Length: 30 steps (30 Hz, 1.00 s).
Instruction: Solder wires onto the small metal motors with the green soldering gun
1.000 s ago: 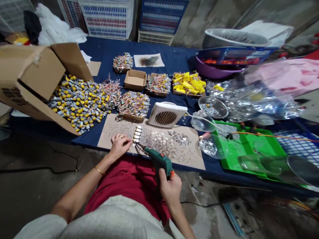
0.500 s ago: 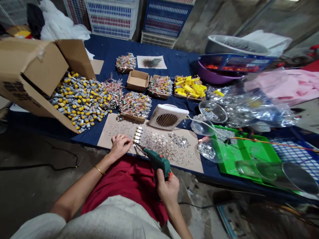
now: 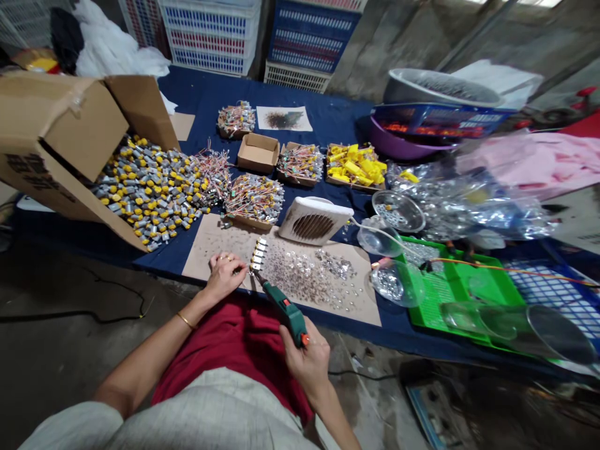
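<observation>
My right hand (image 3: 307, 355) is wrapped round the grip of a green soldering gun (image 3: 285, 309). The gun's thin tip points up and left, to the near end of a short row of small motors (image 3: 257, 253) on a cardboard sheet (image 3: 201, 250). My left hand (image 3: 225, 275) rests on the sheet just left of that row, thumb and fingers pinched together by the gun's tip. Whatever the pinch holds is too small to make out. Solder bits and small metal parts (image 3: 309, 275) lie scattered to the right of the row.
A tipped carton (image 3: 70, 144) spills many motors (image 3: 154, 187) at left. Behind the sheet stand a white vent fan (image 3: 316, 220), boxes of wired motors (image 3: 255, 199) and a box of yellow parts (image 3: 356, 165). Metal bowls (image 3: 398, 211) and a green tray (image 3: 450, 287) are at right.
My right hand has moved a little left and down, and the soldering gun now slants more steeply, its tip still by the near end of the row. My left hand has barely shifted.
</observation>
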### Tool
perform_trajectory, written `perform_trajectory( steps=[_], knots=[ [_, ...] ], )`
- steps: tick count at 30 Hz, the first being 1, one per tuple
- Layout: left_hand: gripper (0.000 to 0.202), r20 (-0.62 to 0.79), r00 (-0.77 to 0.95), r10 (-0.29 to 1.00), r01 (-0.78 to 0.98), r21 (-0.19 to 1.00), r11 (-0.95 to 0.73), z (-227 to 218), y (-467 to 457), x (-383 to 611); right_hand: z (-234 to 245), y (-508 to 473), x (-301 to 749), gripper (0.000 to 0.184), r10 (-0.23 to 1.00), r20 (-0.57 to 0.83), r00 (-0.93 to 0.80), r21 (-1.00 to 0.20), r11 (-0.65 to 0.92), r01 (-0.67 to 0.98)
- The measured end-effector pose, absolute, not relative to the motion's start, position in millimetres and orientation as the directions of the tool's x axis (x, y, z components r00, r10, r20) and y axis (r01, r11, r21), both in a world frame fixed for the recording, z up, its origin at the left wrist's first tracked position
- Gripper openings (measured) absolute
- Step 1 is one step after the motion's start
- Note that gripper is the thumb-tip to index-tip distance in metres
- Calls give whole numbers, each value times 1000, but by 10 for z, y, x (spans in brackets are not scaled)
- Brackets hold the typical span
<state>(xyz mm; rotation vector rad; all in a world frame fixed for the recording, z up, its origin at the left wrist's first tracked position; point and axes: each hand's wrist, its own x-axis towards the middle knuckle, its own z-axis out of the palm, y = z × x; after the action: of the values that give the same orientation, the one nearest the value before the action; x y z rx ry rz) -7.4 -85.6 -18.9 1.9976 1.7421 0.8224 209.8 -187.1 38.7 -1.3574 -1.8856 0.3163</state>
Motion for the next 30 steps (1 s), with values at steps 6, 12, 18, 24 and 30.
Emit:
perform_trajectory(
  steps=[6,12,18,24,30],
  knots=[
    [11,185,71,980,769,616,-172,-169,-858,-72,413,-1913,2151,31,862,486,-142,-564,434,702],
    [13,169,75,983,771,616,-165,-156,-862,-71,483,-1951,2233,30,921,385,59,-653,227,723],
    [14,161,84,983,776,608,-166,-164,-862,-78,574,-1929,2202,53,900,-53,433,-875,-251,414],
    [15,167,85,982,782,600,-170,-155,-862,-74,563,-1885,2164,51,827,-384,411,-918,-388,-78],
    [15,170,78,982,783,599,-166,-160,-858,-69,519,-1866,2207,48,815,-432,385,-900,-368,-232]
  ],
)
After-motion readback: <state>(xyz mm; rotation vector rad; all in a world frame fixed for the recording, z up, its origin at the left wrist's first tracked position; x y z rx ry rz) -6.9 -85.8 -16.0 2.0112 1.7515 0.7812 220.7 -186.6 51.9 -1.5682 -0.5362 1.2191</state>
